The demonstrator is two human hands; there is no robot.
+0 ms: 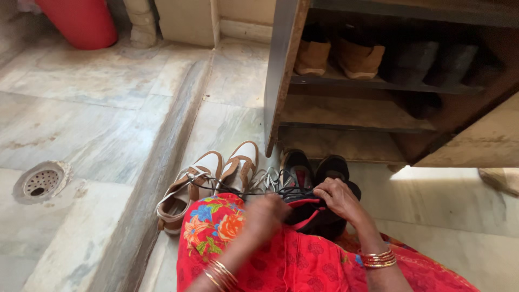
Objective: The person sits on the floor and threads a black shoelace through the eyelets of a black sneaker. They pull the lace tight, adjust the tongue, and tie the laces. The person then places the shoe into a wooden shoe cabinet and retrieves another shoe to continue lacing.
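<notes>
The marble floor [97,103] fills most of the view, with a raised step running toward the rack. The wooden shoe rack [346,113] stands open at upper right; it serves here as the landmark. On its upper shelf sit two tan boots [338,57], with dark shoes [427,62] beside them, deeper in shadow. Far left of the rack, against the wall, stands a red bucket [81,21]. Well left of the rack and nearer the person, a round metal drain [40,183] is set in the floor.

Just in front of the rack's left edge, a pair of white-and-tan sneakers [208,181] lies on the floor with loose white laces. Right beside them, directly below the rack's lowest shelf, is a pair of black shoes [313,186] with red trim, resting against the person's red flowered lap.

The left hand [265,213] is blurred; its fingers seem closed on the black laces [275,190], though the grip itself cannot be told for certain. The right hand [338,197] lies on the nearer black shoe, fingers curled narrow around its upper edge, holding it. Gold bangles ring both wrists.
</notes>
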